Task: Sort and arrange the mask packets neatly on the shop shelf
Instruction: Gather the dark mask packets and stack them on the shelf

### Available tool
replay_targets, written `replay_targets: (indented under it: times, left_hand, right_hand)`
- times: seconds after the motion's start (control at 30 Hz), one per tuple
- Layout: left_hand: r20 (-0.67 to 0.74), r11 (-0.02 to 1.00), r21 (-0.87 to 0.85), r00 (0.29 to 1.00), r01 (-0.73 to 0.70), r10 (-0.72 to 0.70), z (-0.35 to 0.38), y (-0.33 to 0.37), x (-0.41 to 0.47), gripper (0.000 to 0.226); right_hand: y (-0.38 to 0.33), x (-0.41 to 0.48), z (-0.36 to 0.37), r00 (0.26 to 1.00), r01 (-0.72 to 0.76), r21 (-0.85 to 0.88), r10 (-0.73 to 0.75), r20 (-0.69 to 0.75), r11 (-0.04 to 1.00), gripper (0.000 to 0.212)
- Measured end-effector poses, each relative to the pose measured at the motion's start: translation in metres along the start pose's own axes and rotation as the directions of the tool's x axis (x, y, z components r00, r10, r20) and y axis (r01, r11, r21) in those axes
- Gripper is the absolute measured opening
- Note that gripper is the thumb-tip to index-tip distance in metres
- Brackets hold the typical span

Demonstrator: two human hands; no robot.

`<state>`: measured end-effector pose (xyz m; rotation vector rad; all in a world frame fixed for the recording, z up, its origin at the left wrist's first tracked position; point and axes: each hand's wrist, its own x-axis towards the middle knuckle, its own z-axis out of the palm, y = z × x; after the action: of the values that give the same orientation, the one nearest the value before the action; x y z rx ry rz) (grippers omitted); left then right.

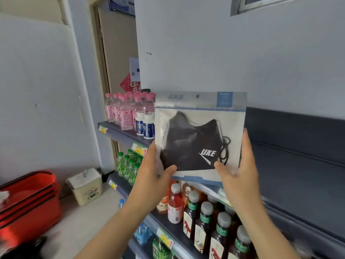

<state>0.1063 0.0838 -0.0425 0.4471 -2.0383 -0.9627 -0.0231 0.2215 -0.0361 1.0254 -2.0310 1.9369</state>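
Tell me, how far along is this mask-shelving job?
Done: nothing that shows; no packets are visible on the dark upper shelf yet. In hand: one mask packet with a black mask inside, held upright in front of that shelf, left hand and right hand pinching its lower corners. Left: setting it on the shelf; any other packets are out of view.

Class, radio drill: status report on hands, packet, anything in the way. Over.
Left hand and right hand grip mask packet by its lower corners. Packet upright, before shelf. Pink bottles crowd shelf's left end.
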Motion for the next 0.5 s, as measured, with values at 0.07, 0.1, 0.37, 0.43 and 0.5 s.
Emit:
replay_targets:
  times: [0.07,0.1,0.37,0.43,0.5]
  left_hand:
    - [-0.009,1.000,0.024,1.000,-0.007,0.007,0.002,-0.008,0.027,0.063]
    - [-0.010,1.000,0.024,1.000,-0.001,0.001,0.003,-0.015,0.041,0.064]
    - [0.049,0.997,0.025,0.996,0.071,-0.073,0.009,-0.053,0.108,0.077]
    - [0.064,0.996,0.008,0.993,0.094,-0.094,0.010,-0.063,0.119,0.081]
    - [0.092,0.997,-0.017,0.993,0.077,-0.075,0.014,-0.071,0.131,0.080]
  right_hand:
    - [0.003,0.023,0.011,1.000,0.026,0.018,-0.026,-0.001,1.000,0.090]
    - [0.005,0.034,0.017,1.000,0.030,0.029,-0.030,-0.004,0.999,0.089]
    - [0.038,0.074,0.064,0.997,-0.002,0.066,0.007,-0.077,0.998,0.090]
    - [0.041,0.080,0.073,0.996,-0.002,0.042,0.006,-0.093,0.999,0.090]
    - [0.044,0.086,0.080,0.992,0.000,0.008,0.001,-0.123,1.000,0.091]
